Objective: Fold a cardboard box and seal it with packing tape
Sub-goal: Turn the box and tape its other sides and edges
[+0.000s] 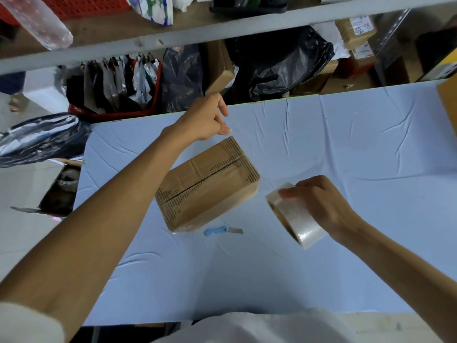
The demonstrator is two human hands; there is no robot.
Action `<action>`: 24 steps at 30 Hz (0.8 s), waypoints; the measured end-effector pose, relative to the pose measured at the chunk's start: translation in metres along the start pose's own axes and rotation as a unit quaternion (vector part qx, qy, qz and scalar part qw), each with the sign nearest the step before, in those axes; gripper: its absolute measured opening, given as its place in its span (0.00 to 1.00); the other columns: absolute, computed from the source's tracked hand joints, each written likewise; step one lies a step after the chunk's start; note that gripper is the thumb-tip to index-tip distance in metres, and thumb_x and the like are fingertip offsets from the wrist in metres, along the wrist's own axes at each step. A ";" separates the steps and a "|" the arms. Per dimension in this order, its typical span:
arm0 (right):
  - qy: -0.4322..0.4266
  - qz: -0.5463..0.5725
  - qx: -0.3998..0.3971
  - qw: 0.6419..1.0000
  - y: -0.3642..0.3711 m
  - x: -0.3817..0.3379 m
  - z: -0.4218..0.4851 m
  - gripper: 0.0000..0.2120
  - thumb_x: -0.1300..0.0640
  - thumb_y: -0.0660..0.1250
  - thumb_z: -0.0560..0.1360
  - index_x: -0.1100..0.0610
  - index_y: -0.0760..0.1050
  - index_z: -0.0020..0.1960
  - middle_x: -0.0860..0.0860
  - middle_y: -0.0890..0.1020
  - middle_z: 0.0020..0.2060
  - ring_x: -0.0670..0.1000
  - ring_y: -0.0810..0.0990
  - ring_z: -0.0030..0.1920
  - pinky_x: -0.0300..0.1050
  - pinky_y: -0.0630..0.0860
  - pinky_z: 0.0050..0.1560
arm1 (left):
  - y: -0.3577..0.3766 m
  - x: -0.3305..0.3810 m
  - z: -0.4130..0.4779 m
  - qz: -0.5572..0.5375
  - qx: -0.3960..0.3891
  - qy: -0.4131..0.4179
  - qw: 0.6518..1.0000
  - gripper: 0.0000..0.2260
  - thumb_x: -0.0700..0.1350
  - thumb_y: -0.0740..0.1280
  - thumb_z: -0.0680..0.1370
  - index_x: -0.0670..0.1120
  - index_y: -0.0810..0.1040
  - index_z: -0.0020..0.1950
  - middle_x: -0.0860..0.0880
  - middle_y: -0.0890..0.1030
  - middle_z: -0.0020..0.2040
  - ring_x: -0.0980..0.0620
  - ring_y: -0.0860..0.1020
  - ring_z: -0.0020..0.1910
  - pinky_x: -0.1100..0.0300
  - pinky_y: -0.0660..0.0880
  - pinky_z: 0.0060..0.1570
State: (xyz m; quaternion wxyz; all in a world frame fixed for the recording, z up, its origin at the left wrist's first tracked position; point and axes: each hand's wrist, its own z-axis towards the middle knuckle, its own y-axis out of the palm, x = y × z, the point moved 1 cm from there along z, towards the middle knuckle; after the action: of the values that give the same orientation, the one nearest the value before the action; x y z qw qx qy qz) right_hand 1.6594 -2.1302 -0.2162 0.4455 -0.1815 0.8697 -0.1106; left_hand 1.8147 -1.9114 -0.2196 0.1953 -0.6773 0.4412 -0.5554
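we see the cardboard box [207, 184] closed on the blue cloth [346, 149]; our left hand [205, 120] hovers beyond it, fingers curled, gripping nothing visible, while our right hand [321, 201] clasps the tape roll [294, 216] just beside the box, a small blue cutter [217, 230] nearby

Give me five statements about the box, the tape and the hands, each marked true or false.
1. The right hand holds the roll of clear tape. True.
2. The cardboard box has its flaps closed. True.
3. The left hand presses down on the box top. False: it is raised beyond the box's far end, not pressing on it.
4. The blue-handled cutter lies on top of the box. False: it lies on the table beside the box.
5. The tape roll rests on the table. False: it is held above it.
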 end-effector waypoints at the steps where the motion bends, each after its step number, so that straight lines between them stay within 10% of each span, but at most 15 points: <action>1: 0.000 0.000 0.000 1.000 0.001 0.001 0.001 0.23 0.56 0.70 0.70 0.68 0.60 0.31 0.57 0.61 0.30 0.53 0.60 0.33 0.50 0.55 0.36 | 0.000 0.000 0.001 0.003 -0.001 -0.001 1.000 0.14 0.43 0.75 0.72 0.47 0.72 0.51 0.47 0.82 0.42 0.51 0.81 0.46 0.54 0.77 0.49; 14: 0.002 -0.012 0.004 1.000 0.003 0.009 0.014 0.20 0.56 0.70 0.69 0.61 0.60 0.30 0.55 0.59 0.29 0.52 0.59 0.31 0.47 0.54 0.33 | 0.011 -0.008 0.002 -0.028 -0.004 -0.022 0.999 0.17 0.44 0.74 0.73 0.47 0.71 0.58 0.47 0.83 0.45 0.51 0.81 0.47 0.49 0.77 0.55; 19: 0.008 -0.016 0.010 1.000 0.003 0.013 0.018 0.21 0.57 0.70 0.68 0.62 0.59 0.31 0.55 0.59 0.29 0.53 0.59 0.33 0.48 0.54 0.35 | 0.016 -0.007 -0.006 -0.062 0.049 -0.007 0.997 0.34 0.44 0.76 0.70 0.49 0.63 0.71 0.48 0.69 0.70 0.51 0.72 0.61 0.57 0.73 0.57; 24: 0.011 -0.016 0.012 1.000 0.005 0.020 0.019 0.22 0.56 0.71 0.68 0.64 0.59 0.30 0.55 0.59 0.28 0.53 0.59 0.32 0.50 0.55 0.35 | 0.023 -0.004 -0.022 -0.053 0.128 0.041 0.989 0.08 0.45 0.68 0.77 0.46 0.78 0.55 0.51 0.81 0.51 0.55 0.79 0.48 0.69 0.73 0.43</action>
State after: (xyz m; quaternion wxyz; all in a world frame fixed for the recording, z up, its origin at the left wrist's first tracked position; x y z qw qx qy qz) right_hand 1.6630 -2.1350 -0.2439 0.4358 -0.1887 0.8703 -0.1303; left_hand 1.7853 -1.9159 -0.2326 0.2327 -0.6453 0.3378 -0.6445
